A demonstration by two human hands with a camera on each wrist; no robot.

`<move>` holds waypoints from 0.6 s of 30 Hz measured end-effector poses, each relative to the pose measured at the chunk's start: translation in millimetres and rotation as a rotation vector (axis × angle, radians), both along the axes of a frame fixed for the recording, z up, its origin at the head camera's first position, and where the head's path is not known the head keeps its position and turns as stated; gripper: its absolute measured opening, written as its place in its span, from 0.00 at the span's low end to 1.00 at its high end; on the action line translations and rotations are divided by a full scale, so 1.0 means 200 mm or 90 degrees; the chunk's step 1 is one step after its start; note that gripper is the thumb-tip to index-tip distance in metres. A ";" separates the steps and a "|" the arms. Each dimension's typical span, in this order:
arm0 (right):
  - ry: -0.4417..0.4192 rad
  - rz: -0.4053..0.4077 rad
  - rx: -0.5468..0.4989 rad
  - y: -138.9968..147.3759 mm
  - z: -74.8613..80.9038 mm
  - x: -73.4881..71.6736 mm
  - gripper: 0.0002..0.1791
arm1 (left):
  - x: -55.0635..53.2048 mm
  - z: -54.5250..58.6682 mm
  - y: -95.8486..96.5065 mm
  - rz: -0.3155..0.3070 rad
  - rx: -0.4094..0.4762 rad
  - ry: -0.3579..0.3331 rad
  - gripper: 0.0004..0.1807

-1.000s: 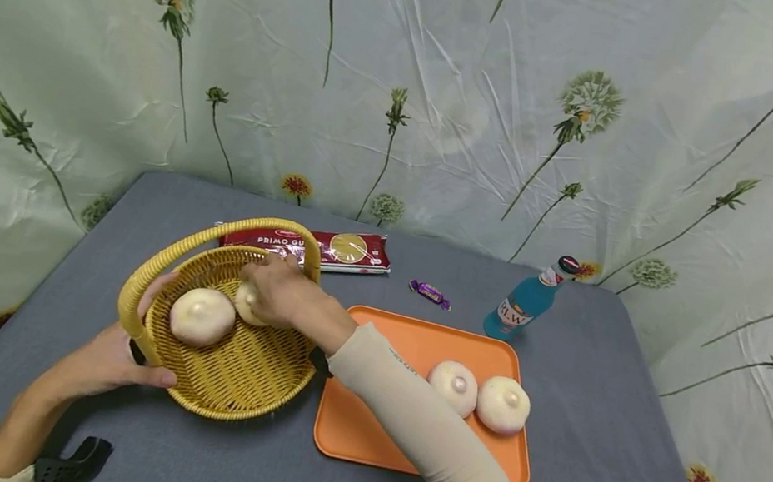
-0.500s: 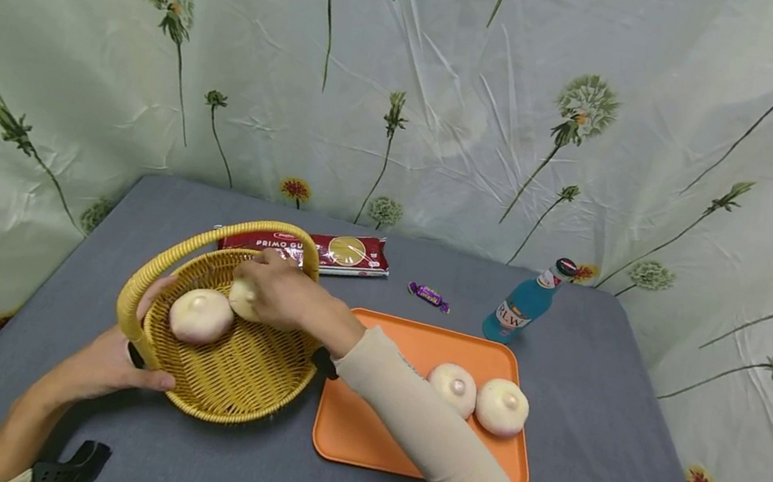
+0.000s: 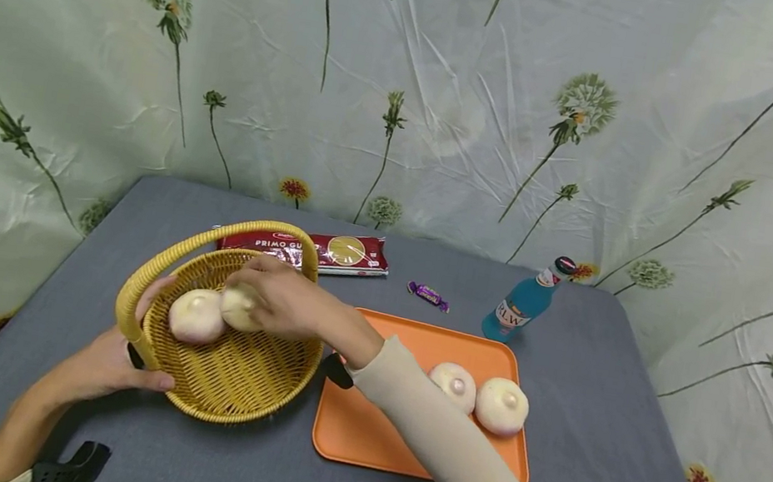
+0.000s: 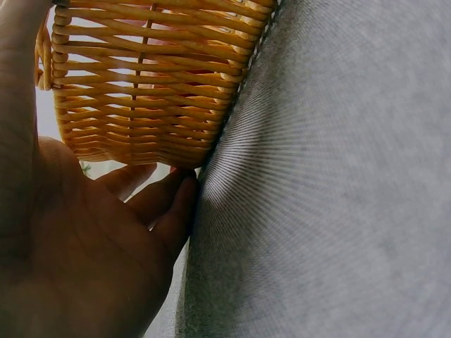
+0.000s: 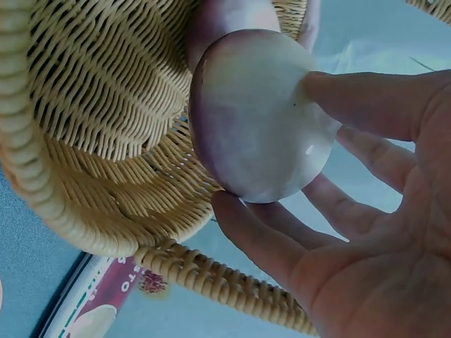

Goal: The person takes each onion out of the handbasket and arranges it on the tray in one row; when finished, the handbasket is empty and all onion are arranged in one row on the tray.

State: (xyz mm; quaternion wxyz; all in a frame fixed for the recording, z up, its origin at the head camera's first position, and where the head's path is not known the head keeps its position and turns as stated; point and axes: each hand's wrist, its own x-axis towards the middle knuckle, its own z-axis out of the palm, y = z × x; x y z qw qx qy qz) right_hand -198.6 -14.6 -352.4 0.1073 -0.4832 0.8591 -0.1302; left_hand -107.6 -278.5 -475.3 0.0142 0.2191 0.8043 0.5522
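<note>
Though they spread, right fingers (image 5: 264,238) grip a bulb (image 5: 257,120)

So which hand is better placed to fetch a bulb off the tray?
Probably the right hand, once its bulb is released: it's nearer the tray; the left hand holds the basket.
</note>
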 end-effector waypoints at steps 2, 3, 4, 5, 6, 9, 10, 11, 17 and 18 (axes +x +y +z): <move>0.001 0.009 -0.006 0.02 0.01 0.01 0.24 | 0.00 0.00 0.00 0.003 -0.003 0.002 0.74; -0.001 0.014 -0.010 0.02 0.01 0.01 0.23 | 0.00 0.00 0.00 0.004 -0.004 0.003 0.74; -0.002 0.020 -0.013 0.03 0.02 0.02 0.23 | 0.00 0.00 0.00 0.004 -0.002 0.003 0.74; -0.003 0.026 -0.016 0.04 0.02 0.02 0.23 | 0.00 0.00 0.00 0.004 0.000 0.003 0.74; -0.007 0.031 -0.020 0.04 0.02 0.03 0.23 | 0.00 0.00 0.00 0.004 0.000 0.002 0.74; -0.017 0.045 -0.025 0.06 0.03 0.04 0.23 | 0.00 0.00 0.00 0.004 -0.001 -0.001 0.74; -0.020 0.049 -0.026 0.07 0.03 0.05 0.23 | 0.00 0.00 0.00 0.004 -0.001 -0.002 0.74; -0.022 0.053 -0.026 0.08 0.03 0.05 0.23 | 0.00 0.00 0.00 0.004 -0.002 -0.004 0.73; -0.028 0.061 -0.038 0.11 0.03 0.06 0.24 | 0.00 0.00 0.00 0.005 -0.003 -0.005 0.74; -0.029 0.060 -0.043 0.12 0.03 0.07 0.24 | 0.00 0.00 0.00 0.006 -0.002 -0.003 0.74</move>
